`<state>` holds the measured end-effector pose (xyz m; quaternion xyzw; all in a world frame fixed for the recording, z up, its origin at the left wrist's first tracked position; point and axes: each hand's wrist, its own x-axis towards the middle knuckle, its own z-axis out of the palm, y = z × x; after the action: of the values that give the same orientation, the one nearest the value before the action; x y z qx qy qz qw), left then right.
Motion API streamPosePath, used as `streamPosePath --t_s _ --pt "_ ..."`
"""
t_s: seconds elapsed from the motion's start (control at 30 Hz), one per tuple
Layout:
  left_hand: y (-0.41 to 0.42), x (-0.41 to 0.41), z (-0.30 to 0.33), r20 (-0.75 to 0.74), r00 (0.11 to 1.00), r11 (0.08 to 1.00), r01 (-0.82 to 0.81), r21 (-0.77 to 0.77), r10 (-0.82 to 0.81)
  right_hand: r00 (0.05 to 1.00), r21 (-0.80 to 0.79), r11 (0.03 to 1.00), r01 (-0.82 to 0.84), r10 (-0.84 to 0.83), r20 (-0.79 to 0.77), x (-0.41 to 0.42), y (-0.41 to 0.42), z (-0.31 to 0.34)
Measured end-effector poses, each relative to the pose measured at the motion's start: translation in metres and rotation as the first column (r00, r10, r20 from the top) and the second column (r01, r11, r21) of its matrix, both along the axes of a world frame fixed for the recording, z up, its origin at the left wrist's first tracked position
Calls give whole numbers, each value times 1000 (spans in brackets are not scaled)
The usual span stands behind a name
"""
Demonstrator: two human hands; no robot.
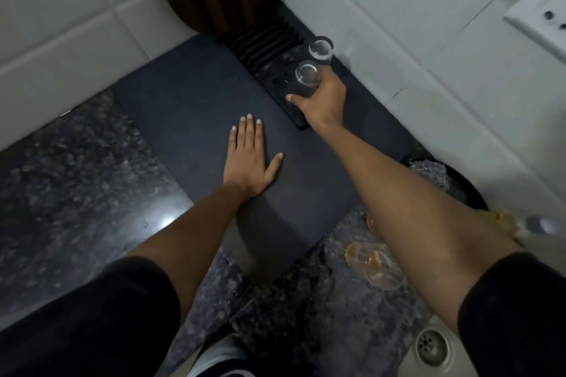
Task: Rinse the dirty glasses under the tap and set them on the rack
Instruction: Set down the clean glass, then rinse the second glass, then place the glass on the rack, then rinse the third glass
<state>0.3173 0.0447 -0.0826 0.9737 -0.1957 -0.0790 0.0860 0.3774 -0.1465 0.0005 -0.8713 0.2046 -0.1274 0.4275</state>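
Right grip (321, 101) wrapped round clear glass (307, 76) on rack (275, 40), left grip (249, 159) flat on mat (190, 107)

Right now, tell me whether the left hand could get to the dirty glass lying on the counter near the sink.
Probably not directly. The left hand lies flat on the dark mat, and the right forearm stretches between it and the dirty glass. It would have to pass under or around that arm.
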Motion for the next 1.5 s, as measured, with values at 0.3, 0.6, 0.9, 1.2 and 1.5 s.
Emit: streamPosePath --t_s 0.3,0.6,0.9,1.2,1.5 --pt "1 1 1 -1 1000 1000 -4 -2 4 1000 5 1000 14 -13 -27 15 11 -8" --pt "0 1 1 -9 1000 1000 -3 0 3 999 -20 999 26 -26 -19 21 16 -14" --pt "1 2 0 -9 1000 1000 -10 -9 10 998 1 998 69 -69 0 12 14 -10" --pt "-7 -14 2 -42 998 998 -53 -16 53 986 -72 995 -62 50 -156 -115 -6 52" --pt "-45 -171 1 -59 985 983 155 -94 -161 899 -356 851 -385 259 -354 -295 -29 45"
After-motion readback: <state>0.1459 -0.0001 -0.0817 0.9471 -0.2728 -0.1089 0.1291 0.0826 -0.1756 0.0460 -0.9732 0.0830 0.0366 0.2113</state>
